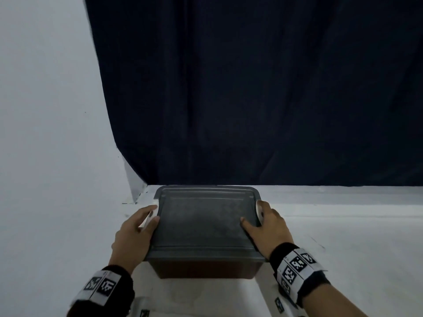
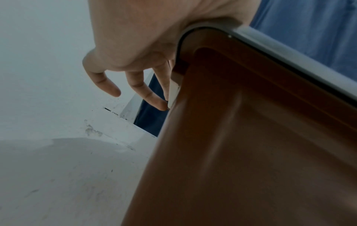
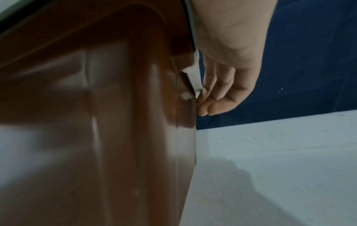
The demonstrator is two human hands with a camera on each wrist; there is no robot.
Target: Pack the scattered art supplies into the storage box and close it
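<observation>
The storage box point(image 1: 203, 268) is brown, stands on the white table, and its grey lid point(image 1: 201, 218) lies flat on top. My left hand point(image 1: 137, 229) is at the box's left side, thumb on the lid and fingers on the white left latch point(image 1: 155, 208). The left wrist view shows loosely bent fingers point(image 2: 152, 97) touching the lower edge of that latch point(image 2: 174, 85). My right hand point(image 1: 267, 225) mirrors it, with its thumb on the lid. Its straight fingers point(image 3: 218, 91) press the white right latch point(image 3: 196, 76) against the box wall point(image 3: 96, 122). No art supplies are in sight.
The white table point(image 1: 343, 248) stretches out to the right and in front of the box. A dark blue curtain point(image 1: 251, 88) hangs just behind the box. A white wall point(image 1: 45, 110) closes off the left side. Both wrists wear black bands with printed markers.
</observation>
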